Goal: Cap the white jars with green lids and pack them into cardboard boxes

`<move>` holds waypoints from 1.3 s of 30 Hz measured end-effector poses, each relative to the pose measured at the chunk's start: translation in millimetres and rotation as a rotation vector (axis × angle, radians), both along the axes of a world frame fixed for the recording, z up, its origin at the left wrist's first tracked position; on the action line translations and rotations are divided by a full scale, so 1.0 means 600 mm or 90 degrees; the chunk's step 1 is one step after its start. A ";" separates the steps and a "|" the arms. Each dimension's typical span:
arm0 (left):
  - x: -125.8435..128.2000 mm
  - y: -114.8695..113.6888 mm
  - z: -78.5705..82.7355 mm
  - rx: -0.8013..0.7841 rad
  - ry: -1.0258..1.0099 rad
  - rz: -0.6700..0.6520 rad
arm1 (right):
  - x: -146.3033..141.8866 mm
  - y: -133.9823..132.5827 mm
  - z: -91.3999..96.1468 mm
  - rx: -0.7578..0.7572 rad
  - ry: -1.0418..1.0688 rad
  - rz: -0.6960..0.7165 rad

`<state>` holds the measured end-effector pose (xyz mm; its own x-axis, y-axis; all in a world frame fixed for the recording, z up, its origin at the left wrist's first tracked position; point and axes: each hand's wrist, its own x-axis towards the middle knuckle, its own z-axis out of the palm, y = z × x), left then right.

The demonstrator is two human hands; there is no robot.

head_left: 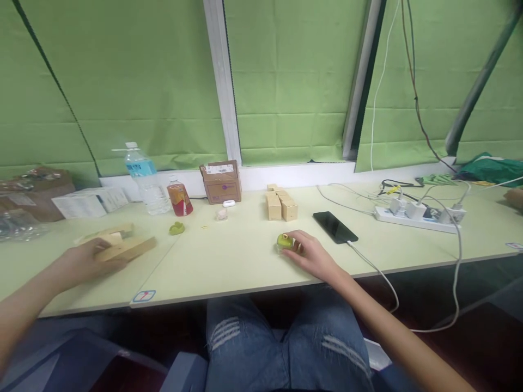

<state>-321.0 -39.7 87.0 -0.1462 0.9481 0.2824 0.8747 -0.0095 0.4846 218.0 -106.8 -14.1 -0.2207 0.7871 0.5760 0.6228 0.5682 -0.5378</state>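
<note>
Tabletop point(229, 267): barcoded carton point(223, 189), right fingers point(301, 236) on container point(283, 242)

Bottle point(150, 188): blue label point(141, 168), its characters too small to read.
Drink point(180, 198): wrapper print unreadable.
Carton point(212, 190): white label point(219, 169) with barcode-like bars; purple logo point(223, 185) on the front, wording blurred.
Near sticker point(144, 295): red arrow-like mark inside a blue outline.
Far-right sticker point(514, 246): marking illegible.

Table point(229, 261): pale yellow. Round object point(281, 241), between far and near edges: green. Flat pieces point(133, 249): tan. Small boxes point(274, 209), toward far edge: tan. Bottle point(147, 182), near far edge: blue-labelled. Smaller bottle point(180, 197): orange-red-labelled. Blinds point(290, 81): green.
</note>
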 end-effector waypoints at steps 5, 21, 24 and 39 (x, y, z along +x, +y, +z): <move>0.214 -0.014 0.025 0.073 0.049 -0.133 | -0.001 -0.001 0.000 0.039 0.003 -0.030; 0.618 -0.132 -0.027 0.171 -0.267 -0.496 | 0.006 -0.065 0.125 -0.110 0.462 0.179; 0.571 -0.131 -0.001 0.031 -0.325 -0.595 | 0.029 -0.057 0.118 -0.194 0.462 0.188; 0.572 -0.141 -0.001 0.139 -0.418 -0.650 | -0.042 -0.074 0.111 -0.106 0.518 0.084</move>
<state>22.5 -124.2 86.6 0.4595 0.6532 0.6019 0.0100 -0.6814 0.7319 192.6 -151.2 52.3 0.1164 0.8730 0.4736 -0.0613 0.4823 -0.8739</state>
